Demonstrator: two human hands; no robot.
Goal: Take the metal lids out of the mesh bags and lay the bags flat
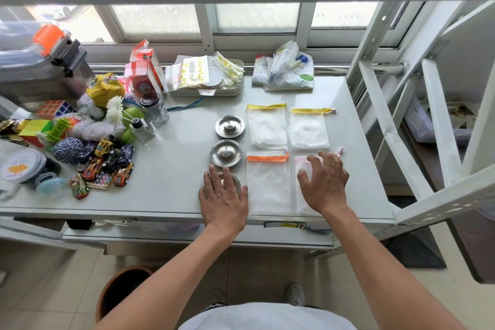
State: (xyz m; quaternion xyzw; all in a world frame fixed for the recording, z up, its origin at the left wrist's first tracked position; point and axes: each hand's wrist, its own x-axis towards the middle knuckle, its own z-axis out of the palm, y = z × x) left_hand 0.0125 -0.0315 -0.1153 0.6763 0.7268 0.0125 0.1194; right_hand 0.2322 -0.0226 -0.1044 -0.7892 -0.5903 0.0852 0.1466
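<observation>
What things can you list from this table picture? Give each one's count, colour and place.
Metal lids: three, silver, in a column mid-table; the nearest lies under the left hand.
Mesh bags: four, white, in a two-by-two grid right of the lids; two yellow-topped, one orange-topped, one pink-topped.
Toy cars: several, mixed colours, table's left.
Puzzle cubes: two, multicoloured, far left.
Glass jar: one, clear, left of the lids.
Left hand: flat on the nearest lid.
Right hand: spread over the pink-topped bag.
</observation>
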